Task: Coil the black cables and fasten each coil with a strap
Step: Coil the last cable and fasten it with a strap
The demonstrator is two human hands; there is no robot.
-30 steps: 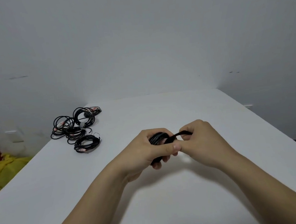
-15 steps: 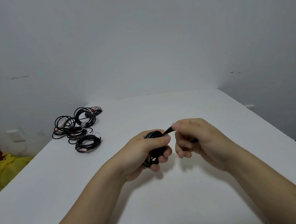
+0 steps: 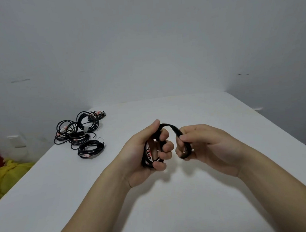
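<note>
My left hand (image 3: 147, 152) grips a small black cable coil (image 3: 147, 157) with a white and red label, held above the middle of the white table (image 3: 173, 205). A black strap (image 3: 171, 129) arches from the coil's top over to my right hand (image 3: 203, 146), which pinches the strap's free end between thumb and fingers. Most of the coil is hidden inside my left fingers.
Several other black cable coils (image 3: 81, 133) lie in a loose pile at the table's far left corner, one smaller coil (image 3: 90, 149) nearest me. A yellow object (image 3: 9, 173) lies on the floor past the left edge. A grey wall stands behind.
My right hand has drawn the strap out to the right, so it now arches between the hands. My left hand has turned the coil, showing its label.
</note>
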